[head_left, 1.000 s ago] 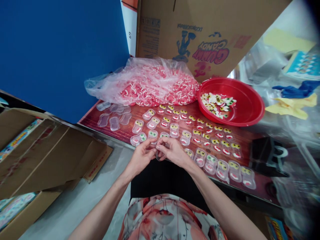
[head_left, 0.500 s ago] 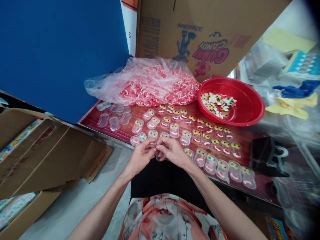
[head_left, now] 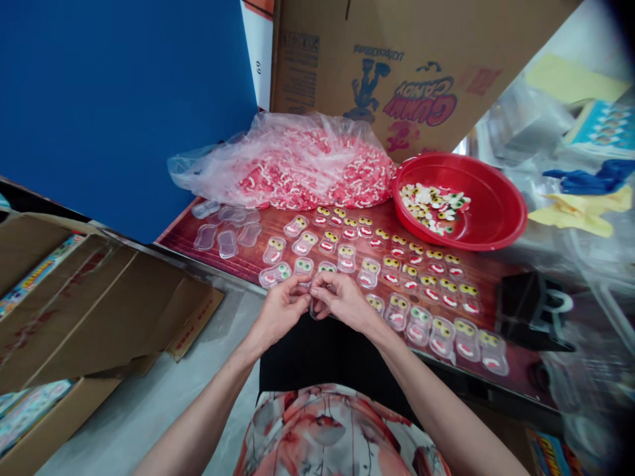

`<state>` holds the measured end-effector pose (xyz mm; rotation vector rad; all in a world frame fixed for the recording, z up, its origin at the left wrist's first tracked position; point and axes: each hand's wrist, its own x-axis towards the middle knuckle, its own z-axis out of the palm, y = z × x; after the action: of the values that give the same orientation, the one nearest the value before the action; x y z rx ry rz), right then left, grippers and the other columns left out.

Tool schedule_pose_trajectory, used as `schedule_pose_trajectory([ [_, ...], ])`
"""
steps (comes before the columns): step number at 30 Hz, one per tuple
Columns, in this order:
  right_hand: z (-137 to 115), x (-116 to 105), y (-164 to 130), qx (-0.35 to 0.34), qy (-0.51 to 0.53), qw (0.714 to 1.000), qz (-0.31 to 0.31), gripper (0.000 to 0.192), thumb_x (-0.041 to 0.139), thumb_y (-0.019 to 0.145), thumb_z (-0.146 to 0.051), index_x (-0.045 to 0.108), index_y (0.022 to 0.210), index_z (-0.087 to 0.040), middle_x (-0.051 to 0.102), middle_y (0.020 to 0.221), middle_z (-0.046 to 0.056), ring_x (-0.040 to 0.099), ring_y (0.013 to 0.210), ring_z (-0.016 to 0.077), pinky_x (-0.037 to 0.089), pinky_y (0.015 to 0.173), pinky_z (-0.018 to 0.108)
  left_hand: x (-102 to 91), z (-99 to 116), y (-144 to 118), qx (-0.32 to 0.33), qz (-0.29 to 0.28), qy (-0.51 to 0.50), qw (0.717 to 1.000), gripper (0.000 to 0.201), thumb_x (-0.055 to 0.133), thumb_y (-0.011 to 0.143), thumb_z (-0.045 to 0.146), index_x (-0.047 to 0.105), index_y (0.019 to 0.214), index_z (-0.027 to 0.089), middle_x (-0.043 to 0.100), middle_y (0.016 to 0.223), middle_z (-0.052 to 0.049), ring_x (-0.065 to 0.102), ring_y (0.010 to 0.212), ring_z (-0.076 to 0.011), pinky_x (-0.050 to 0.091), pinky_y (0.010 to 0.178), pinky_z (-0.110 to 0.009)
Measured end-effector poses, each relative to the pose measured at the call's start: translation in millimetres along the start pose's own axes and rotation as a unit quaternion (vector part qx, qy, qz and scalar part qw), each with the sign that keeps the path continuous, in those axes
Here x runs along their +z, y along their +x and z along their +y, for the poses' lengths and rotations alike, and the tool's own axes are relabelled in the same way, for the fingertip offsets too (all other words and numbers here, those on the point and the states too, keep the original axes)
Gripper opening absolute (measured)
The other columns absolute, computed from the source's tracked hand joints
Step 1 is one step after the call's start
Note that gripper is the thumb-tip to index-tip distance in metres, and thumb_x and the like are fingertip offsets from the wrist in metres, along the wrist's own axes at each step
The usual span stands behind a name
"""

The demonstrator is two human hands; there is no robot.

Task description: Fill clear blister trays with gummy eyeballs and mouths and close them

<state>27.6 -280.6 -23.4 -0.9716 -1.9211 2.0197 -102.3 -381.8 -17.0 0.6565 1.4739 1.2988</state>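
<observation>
My left hand [head_left: 282, 309] and my right hand [head_left: 343, 301] meet at the table's near edge, fingertips pinched together. Between them is a small clear plastic case [head_left: 313, 309], mostly hidden by the fingers; only a bit of its edge shows. Just beyond my hands, similar clear cases [head_left: 346, 258] lie in rows, holding gummy eyes and red-and-white gummy mouths. Several clear cases without candy [head_left: 227, 244] lie to the left. A red basin [head_left: 489, 205] at the back right holds loose gummy eyes and a few red pieces.
A clear bag of red-and-white gummies [head_left: 317, 165] lies along the back of the table [head_left: 173, 235]. Behind it rises a cardboard box [head_left: 322, 79], with a blue panel [head_left: 119, 99] to the left. A black holder [head_left: 528, 307] stands right. Open cartons [head_left: 99, 311] sit lower left.
</observation>
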Motion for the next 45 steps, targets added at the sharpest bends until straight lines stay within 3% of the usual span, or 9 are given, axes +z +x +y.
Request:
schedule_pose_trajectory([
  [20, -1.8, 1.9, 0.3, 0.003, -0.006, 1.0, -0.005, 0.012, 0.059, 0.084, -0.031, 0.058, 0.082, -0.019, 0.06, 0.065, -0.002, 0.067, 0.06, 0.0134, 0.06, 0.053, 0.026, -0.9, -0.7, -0.1, 0.004, -0.014, -0.003, 1.0, 0.032, 0.066, 0.076, 0.021, 0.06, 0.107, 0.015, 0.066, 0.08, 0.0, 0.061, 0.066, -0.0097, 0.048, 0.062, -0.02],
  [38, 0.0, 4.9, 1.1, -0.004, 0.005, 1.0, -0.001, 0.01, 0.057, 0.084, -0.028, 0.057, 0.08, -0.019, 0.059, 0.067, -0.003, 0.066, 0.059, 0.0133, 0.059, 0.054, 0.027, -0.2, -12.2, -1.4, 0.103, 0.044, 0.203, 0.973, 0.033, 0.053, 0.083, 0.017, 0.061, 0.115, 0.018, 0.072, 0.089, -0.002, 0.068, 0.072, -0.0122, 0.052, 0.067, -0.021],
  [45, 0.9, 6.6, 0.6, -0.014, -0.032, 0.999, 0.011, 0.011, 0.056, 0.085, -0.029, 0.056, 0.081, -0.02, 0.06, 0.07, -0.002, 0.066, 0.06, 0.0138, 0.06, 0.055, 0.029, 0.3, -15.3, 1.0, 0.079, 0.035, 0.119, 0.989, 0.035, 0.054, 0.077, 0.016, 0.061, 0.111, 0.016, 0.072, 0.092, -0.004, 0.068, 0.076, -0.0134, 0.053, 0.069, -0.022],
])
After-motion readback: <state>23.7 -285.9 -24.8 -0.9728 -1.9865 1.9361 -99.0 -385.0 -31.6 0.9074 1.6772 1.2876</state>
